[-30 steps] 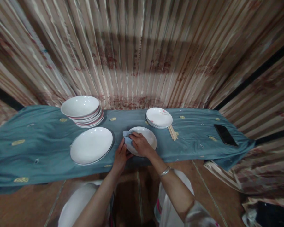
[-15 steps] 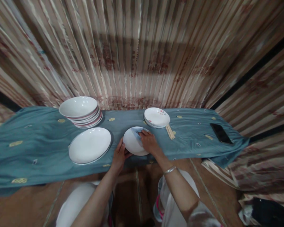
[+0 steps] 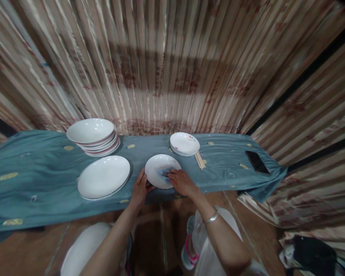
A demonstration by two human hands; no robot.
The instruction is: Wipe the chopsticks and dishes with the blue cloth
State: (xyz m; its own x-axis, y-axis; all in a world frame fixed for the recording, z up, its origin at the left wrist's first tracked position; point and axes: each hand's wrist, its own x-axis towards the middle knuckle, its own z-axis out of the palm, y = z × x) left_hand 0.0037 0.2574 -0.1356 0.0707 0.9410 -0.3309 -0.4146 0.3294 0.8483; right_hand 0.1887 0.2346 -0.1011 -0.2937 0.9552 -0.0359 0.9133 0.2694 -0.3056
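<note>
A round white plate is near the front edge of the cloth-covered table, between my hands. My left hand grips its left rim, thumb on top and fingers below. On the plate's surface lies a bluish-grey cloth, blurred by motion. My right hand presses this cloth against the plate with closed fingers. To the left are white oval plates, one on another. Behind the hands, on the right, sits a small stack of flower-patterned plates.
A stack of bowls and plates stands at the back left. Wooden chopsticks lie beside the patterned plates. A black phone rests toward the right end of the blue tablecloth. A pleated curtain hangs behind the table.
My right hand has slid the cloth from the plate's upper part down toward its lower right. My left hand keeps its hold on the rim. The view has shifted slightly right.
</note>
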